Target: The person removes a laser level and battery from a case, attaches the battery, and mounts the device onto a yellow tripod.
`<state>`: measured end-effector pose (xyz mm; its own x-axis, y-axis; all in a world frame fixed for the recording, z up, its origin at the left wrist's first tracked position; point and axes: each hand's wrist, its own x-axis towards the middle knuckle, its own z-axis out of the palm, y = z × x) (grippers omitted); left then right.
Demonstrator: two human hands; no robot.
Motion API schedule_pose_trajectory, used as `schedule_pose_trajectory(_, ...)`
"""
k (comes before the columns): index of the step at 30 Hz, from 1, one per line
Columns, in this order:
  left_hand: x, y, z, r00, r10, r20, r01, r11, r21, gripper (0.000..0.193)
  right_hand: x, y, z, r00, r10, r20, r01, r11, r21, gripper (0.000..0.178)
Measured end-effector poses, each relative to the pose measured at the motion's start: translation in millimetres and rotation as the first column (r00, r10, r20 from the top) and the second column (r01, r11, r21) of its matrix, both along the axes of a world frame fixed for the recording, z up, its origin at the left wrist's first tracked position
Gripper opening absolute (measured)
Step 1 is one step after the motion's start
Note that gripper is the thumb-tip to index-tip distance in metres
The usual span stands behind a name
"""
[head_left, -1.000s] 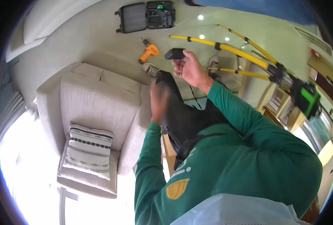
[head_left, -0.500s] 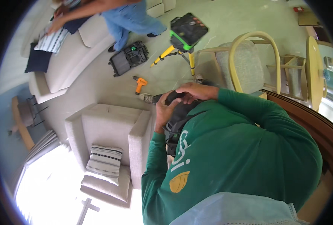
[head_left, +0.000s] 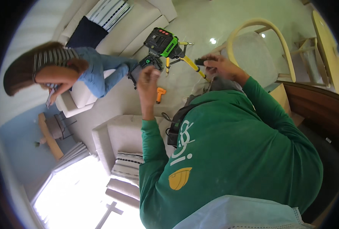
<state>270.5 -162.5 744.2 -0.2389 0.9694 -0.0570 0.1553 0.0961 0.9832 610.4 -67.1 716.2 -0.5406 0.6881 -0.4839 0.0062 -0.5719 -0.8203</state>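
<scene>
My right hand (head_left: 224, 68) is closed round a small black block-like object (head_left: 200, 61), held out to the right of the tripod. What exactly the object is I cannot make out. Raised in front of the armchair, my left hand (head_left: 148, 86) has its fingers curled in toward the thumb; anything between them is too small to tell. Between and beyond my hands stands a black and green boxy device (head_left: 162, 42) on a tripod with yellow legs (head_left: 192, 65).
An orange cordless drill (head_left: 160, 94) lies on the floor near an open black case (head_left: 134, 76). A co-worker (head_left: 97, 72) bends by the beige sofa (head_left: 139, 32), at left. A beige armchair (head_left: 123, 131) is near my left arm; a wooden chair (head_left: 285, 49) stands at right.
My hands have parted: the left moved left and up, the right moved right with the black object. The co-worker shifted left and lower in view. My view has turned.
</scene>
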Motion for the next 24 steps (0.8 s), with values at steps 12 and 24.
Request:
schedule_pose_trajectory(12,78,104,130,0.579,0.083,-0.811,-0.275,0.956,-0.098,0.111,15,84,12,0.964,-0.154,-0.215,0.142,0.987,-0.071,0.048)
schedule_pose_trajectory(24,75,114,138,0.714,-0.110,-0.692,-0.116,0.956,-0.271,0.094,10,155,-19,0.889,-0.039,-0.456,-0.110,0.949,-0.295,0.050)
